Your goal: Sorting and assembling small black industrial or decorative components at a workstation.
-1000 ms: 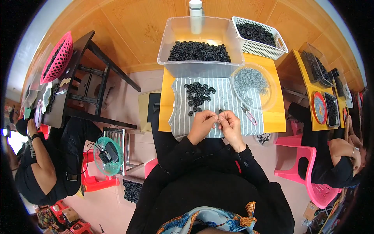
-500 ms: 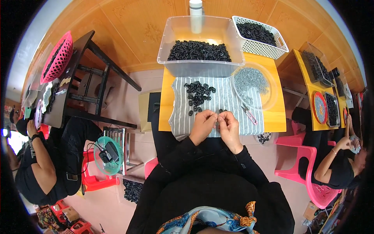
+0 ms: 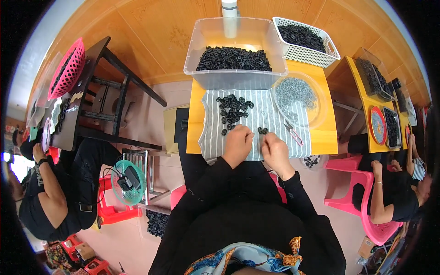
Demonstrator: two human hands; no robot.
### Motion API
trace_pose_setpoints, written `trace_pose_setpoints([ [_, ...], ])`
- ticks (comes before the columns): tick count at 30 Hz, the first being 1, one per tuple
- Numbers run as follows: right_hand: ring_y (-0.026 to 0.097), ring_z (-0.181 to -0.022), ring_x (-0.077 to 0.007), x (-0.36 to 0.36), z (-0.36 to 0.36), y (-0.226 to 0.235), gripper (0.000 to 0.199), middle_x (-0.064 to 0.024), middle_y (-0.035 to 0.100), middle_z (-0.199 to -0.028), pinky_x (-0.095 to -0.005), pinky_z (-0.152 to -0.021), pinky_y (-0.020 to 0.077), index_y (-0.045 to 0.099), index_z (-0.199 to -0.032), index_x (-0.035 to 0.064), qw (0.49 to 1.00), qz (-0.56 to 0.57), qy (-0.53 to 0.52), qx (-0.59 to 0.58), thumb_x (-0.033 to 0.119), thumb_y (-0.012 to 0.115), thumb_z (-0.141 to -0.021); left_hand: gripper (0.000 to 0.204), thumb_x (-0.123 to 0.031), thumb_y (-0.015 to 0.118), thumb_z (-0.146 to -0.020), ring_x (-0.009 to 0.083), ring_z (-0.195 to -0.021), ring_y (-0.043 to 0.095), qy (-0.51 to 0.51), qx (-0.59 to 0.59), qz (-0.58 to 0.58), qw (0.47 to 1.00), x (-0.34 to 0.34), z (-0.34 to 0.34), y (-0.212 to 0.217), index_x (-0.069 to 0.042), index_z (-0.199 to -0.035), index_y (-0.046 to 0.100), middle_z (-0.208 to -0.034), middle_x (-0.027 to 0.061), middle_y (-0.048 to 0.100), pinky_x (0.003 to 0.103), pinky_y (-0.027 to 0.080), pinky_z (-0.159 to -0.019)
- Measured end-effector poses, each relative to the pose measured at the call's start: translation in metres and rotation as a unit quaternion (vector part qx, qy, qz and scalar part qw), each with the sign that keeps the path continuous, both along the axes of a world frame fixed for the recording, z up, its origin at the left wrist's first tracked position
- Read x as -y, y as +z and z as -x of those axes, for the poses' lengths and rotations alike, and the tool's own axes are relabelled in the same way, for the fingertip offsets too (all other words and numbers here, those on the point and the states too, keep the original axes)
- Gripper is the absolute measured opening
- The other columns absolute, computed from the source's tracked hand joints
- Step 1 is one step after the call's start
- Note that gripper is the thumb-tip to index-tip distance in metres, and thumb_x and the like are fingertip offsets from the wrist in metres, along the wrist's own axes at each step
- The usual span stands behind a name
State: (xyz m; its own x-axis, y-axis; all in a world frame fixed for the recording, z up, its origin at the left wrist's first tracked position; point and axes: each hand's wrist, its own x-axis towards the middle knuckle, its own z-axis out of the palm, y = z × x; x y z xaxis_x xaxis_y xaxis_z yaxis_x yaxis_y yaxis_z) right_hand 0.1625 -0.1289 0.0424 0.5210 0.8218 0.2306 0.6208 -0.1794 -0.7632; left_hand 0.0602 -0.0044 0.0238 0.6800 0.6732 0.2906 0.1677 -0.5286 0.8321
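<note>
On a grey-and-white striped cloth (image 3: 266,105), my left hand (image 3: 238,145) rests curled, thumb against the fingers. Whatever it pinches, if anything, is hidden. My right hand (image 3: 276,151) sits a short way to its right, fingers bent inward, and its grip is also concealed. Just beyond the right fingertips lie a couple of small black oval pieces (image 3: 262,130). A loose pile of similar black pieces (image 3: 233,109) spreads past the left hand. Small scissors with pink handles (image 3: 294,134) lie right of the right hand, beside a round clear tray (image 3: 322,120) of small silvery metal parts (image 3: 295,94).
A clear plastic bin (image 3: 236,81) of black pieces stands at the table's back, a white perforated basket (image 3: 316,56) to its right. Behind is a white bottle (image 3: 230,20). Co-workers sit left (image 3: 50,197) and right (image 3: 389,197); a pink chair (image 3: 364,183) is at right.
My hands, together before, have drawn apart and toward me, the right one moving rightward. The black pieces near the right fingertips now show more fully. The right co-worker's arm has lowered.
</note>
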Motion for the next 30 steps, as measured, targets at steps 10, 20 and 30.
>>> trace_pose_setpoints([
  [10,0.06,-0.061,-0.0352,-0.002,0.01,0.0,0.006,-0.0171,0.056,-0.075,-0.0433,-0.055,0.0484,0.052,-0.078,-0.0001,0.966,0.119,0.021,0.227,0.002,0.054,-0.073,0.008,-0.003,0.061,-0.075,0.0364,-0.074,0.059,0.054,-0.023,-0.02,0.998,-0.021,0.025,0.006,0.001,-0.082,0.063,-0.078,0.0194,0.057,0.043,0.047,-0.064],
  [20,0.059,-0.062,-0.0356,-0.002,0.012,-0.003,0.004,-0.0168,0.054,-0.076,-0.0438,-0.055,0.048,0.051,-0.077,0.0003,0.972,0.096,0.003,0.215,0.001,0.054,-0.075,0.009,-0.008,0.063,-0.075,0.0365,-0.075,0.059,0.02,-0.201,-0.114,0.973,-0.004,0.015,0.011,-0.002,-0.08,0.06,-0.088,0.0186,0.054,0.046,0.047,-0.065],
  [30,0.058,-0.061,-0.0167,0.001,0.014,-0.01,0.004,-0.0087,0.056,-0.072,-0.0298,-0.056,0.0465,0.054,-0.084,-0.0009,0.989,0.004,0.012,-0.147,0.002,0.057,-0.084,0.011,-0.003,0.065,-0.081,0.0105,-0.063,0.057,-0.036,0.082,0.387,0.918,-0.017,0.025,0.015,-0.001,-0.092,0.067,-0.072,0.0031,0.062,0.024,0.045,-0.056],
])
